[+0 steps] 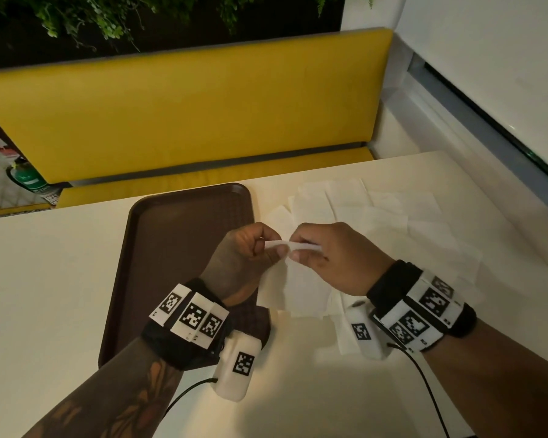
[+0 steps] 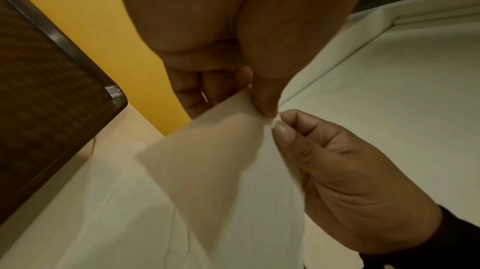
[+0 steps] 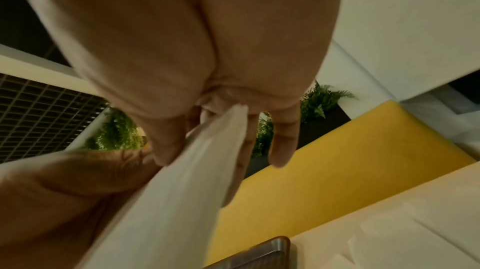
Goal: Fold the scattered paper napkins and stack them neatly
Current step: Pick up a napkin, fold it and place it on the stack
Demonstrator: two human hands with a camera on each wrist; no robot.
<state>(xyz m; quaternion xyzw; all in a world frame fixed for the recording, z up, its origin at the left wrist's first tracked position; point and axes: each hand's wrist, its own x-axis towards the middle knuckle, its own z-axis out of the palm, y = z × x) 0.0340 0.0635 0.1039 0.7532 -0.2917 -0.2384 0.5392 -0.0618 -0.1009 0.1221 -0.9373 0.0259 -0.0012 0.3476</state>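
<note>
above the table (image 1: 60,279), both hands' fingers (image 1: 298,240) pinch 1 raised napkin (image 1: 293,281).

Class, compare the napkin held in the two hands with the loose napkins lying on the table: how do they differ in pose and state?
1. The held napkin is lifted off the table, hanging; the loose napkins lie flat on the table.
2. The held napkin is pinched along its top edge by the left hand and right hand; the loose napkins are untouched.
3. The held napkin is alone; the loose napkins overlap.
Both are white paper.
</note>
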